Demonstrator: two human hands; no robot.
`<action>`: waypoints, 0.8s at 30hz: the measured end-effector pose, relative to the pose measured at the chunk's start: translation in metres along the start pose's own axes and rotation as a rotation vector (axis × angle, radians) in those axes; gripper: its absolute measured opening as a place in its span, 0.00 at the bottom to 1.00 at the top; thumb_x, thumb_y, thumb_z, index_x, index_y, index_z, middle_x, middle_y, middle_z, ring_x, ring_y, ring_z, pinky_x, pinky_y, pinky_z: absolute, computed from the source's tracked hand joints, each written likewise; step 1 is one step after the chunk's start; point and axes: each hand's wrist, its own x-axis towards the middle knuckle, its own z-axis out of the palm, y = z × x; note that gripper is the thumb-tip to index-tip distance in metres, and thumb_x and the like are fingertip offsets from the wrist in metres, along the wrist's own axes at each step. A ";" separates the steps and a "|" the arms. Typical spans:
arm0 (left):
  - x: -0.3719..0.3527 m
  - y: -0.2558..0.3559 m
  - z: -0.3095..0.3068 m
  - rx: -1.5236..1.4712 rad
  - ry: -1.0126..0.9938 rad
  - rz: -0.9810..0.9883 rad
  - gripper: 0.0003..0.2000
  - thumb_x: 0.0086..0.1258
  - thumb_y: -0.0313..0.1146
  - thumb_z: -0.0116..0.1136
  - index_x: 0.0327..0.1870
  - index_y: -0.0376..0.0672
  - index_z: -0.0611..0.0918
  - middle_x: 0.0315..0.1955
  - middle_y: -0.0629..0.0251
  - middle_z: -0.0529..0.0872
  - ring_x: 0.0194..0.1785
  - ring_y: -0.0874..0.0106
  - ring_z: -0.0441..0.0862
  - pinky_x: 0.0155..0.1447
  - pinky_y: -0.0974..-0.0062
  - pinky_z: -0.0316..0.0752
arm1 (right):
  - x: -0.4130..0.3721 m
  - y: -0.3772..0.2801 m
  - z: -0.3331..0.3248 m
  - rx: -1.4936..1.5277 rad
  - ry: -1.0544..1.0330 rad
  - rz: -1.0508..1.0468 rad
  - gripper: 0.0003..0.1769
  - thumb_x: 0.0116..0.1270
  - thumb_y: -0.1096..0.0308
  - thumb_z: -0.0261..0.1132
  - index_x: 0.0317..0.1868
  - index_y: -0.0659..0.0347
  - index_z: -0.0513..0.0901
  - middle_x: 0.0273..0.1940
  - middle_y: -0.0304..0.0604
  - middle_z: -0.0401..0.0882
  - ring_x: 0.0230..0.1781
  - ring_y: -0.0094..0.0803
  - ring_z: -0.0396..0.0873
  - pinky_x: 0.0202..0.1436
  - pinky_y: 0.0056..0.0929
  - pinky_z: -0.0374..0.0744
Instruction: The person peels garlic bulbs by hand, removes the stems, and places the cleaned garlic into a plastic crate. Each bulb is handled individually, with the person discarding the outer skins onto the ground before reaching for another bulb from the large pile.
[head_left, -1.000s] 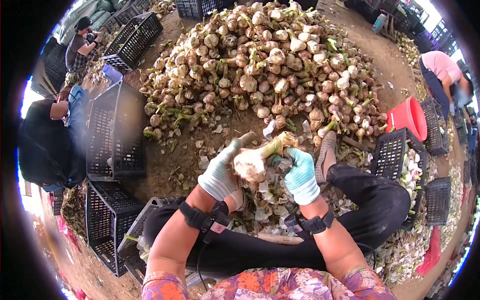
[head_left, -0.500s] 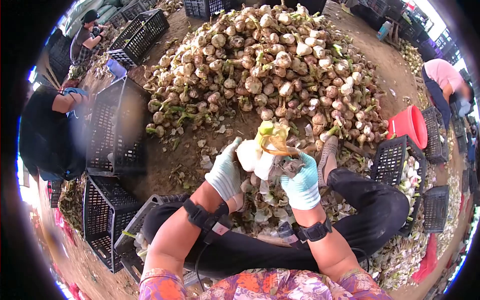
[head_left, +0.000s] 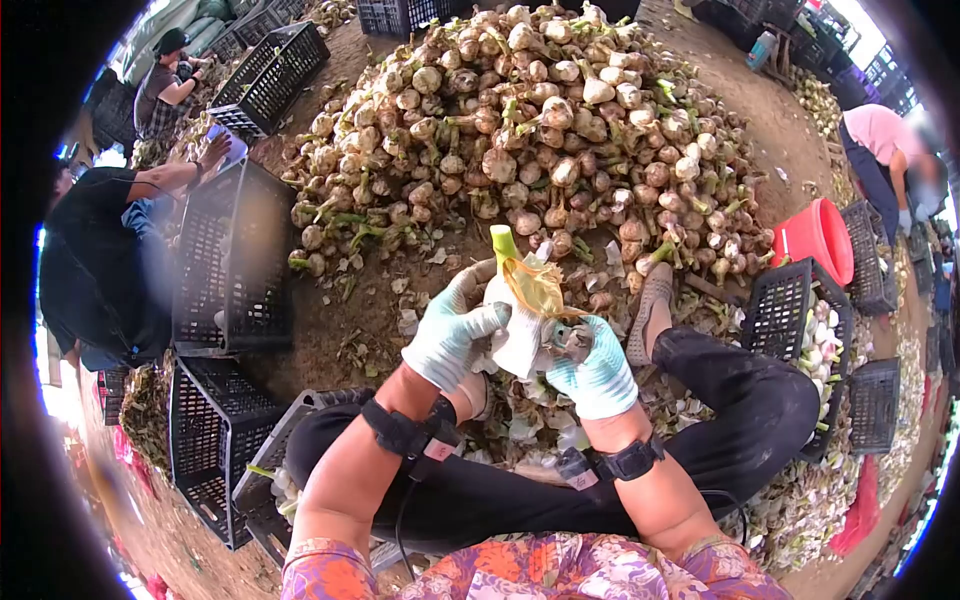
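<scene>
Between my hands is a white garlic bulb (head_left: 518,335) with a cut green stem pointing up and brown, papery skin hanging off its right side. My left hand (head_left: 455,330), in a pale glove with a dirty thumb, is closed around the bulb's left side. The gloved fingers of my right hand (head_left: 592,365) are pinched at the bulb's lower right, by the loose skin; part of the fingertips is hidden. Peeled skins (head_left: 530,430) lie on the ground below my hands.
Ahead rises a large heap of unpeeled garlic (head_left: 540,130). At right stand a red bucket (head_left: 815,245) and a black crate (head_left: 775,305) holding white bulbs. Black crates (head_left: 215,430) are at left. Other people work at left (head_left: 105,260) and right (head_left: 885,150).
The bulb has turned so its stem stands more upright, and the brown skin hangs on the right. My left thumb has come across the bulb. A person's arm at left has reached forward.
</scene>
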 end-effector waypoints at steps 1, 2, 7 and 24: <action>0.000 0.004 -0.002 0.053 0.015 -0.052 0.27 0.54 0.25 0.62 0.56 0.36 0.66 0.44 0.61 0.77 0.45 0.69 0.77 0.47 0.72 0.76 | 0.003 0.001 -0.008 0.003 0.001 0.005 0.17 0.53 0.72 0.63 0.43 0.72 0.74 0.22 0.33 0.73 0.23 0.15 0.71 0.29 0.15 0.72; 0.001 0.006 -0.004 -0.005 0.023 -0.092 0.26 0.54 0.23 0.62 0.56 0.37 0.67 0.44 0.61 0.77 0.43 0.69 0.78 0.44 0.72 0.77 | 0.006 0.001 -0.020 -0.115 -0.041 -0.025 0.17 0.52 0.74 0.62 0.43 0.72 0.74 0.22 0.32 0.73 0.22 0.15 0.70 0.29 0.14 0.72; 0.004 0.007 -0.017 0.003 -0.047 -0.080 0.30 0.51 0.26 0.64 0.57 0.36 0.66 0.48 0.57 0.76 0.49 0.65 0.76 0.54 0.66 0.72 | 0.017 0.007 -0.060 -0.386 0.256 -0.017 0.16 0.50 0.81 0.53 0.43 0.70 0.74 0.24 0.36 0.74 0.26 0.24 0.74 0.34 0.19 0.73; -0.008 0.011 0.009 0.130 -0.038 0.050 0.22 0.57 0.27 0.59 0.53 0.32 0.70 0.42 0.54 0.78 0.47 0.67 0.76 0.53 0.70 0.71 | 0.010 0.003 0.000 -0.571 -0.015 -0.265 0.19 0.52 0.75 0.62 0.46 0.68 0.75 0.37 0.47 0.79 0.36 0.30 0.78 0.40 0.25 0.77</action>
